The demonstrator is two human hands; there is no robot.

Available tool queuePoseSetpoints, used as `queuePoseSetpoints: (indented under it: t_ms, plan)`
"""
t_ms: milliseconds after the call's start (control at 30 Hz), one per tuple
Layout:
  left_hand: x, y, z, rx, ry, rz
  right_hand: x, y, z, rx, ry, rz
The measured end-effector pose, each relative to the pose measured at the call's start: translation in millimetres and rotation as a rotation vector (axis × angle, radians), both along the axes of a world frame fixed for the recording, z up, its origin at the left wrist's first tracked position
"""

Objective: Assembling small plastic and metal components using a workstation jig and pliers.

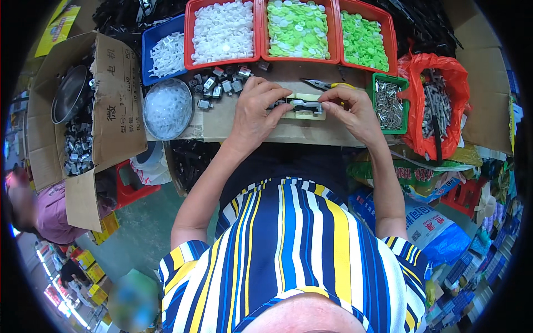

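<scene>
On the cardboard-covered bench a small cream block (303, 115) holds a slim black-and-grey part (302, 104) with a bit of pale green at its middle. My left hand (255, 111) is closed on the part's left end, thumb and fingers pinching it. At the right end my right hand (355, 114) is closed in a pinch; whatever is between its fingertips is too small to make out. Just behind that hand lie yellow-and-black pliers (327, 85). Several small silver motors (217, 86) are scattered beyond my left hand.
Across the back stand a blue bin (166, 29) of white parts, a red bin (222, 33) of white pieces, and red bins of green-and-white discs (298, 28). A clear bowl (167, 109) and motor carton (114, 100) stand left; right are a green tray (391, 105) of screws and red bag (458, 77).
</scene>
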State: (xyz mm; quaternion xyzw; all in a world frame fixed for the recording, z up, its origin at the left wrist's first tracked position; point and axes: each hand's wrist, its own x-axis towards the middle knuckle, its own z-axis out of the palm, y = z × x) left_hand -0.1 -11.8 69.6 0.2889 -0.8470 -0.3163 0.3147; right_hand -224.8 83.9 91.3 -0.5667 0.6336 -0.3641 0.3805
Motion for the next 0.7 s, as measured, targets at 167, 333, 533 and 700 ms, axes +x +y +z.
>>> queuePoseSetpoints:
  t_ms: [167,333,533,700]
  plan:
    - [-3.2,3.9,3.7,-0.114,-0.057,0.013,3.5,-1.2,-5.7,-0.018,-0.004,0.002]
    - [-2.6,5.4,-0.3,-0.125,-0.077,0.006,3.8,0.6,-12.9,0.007,0.052,-0.018]
    - [0.1,1.6,-4.5,-0.081,0.012,-0.016,4.4,0.4,-11.2,0.004,0.088,-0.021]
    - [4.2,-0.6,-2.3,-0.074,-0.007,-0.039,1.8,0.1,-11.0,-0.049,0.146,-0.023]
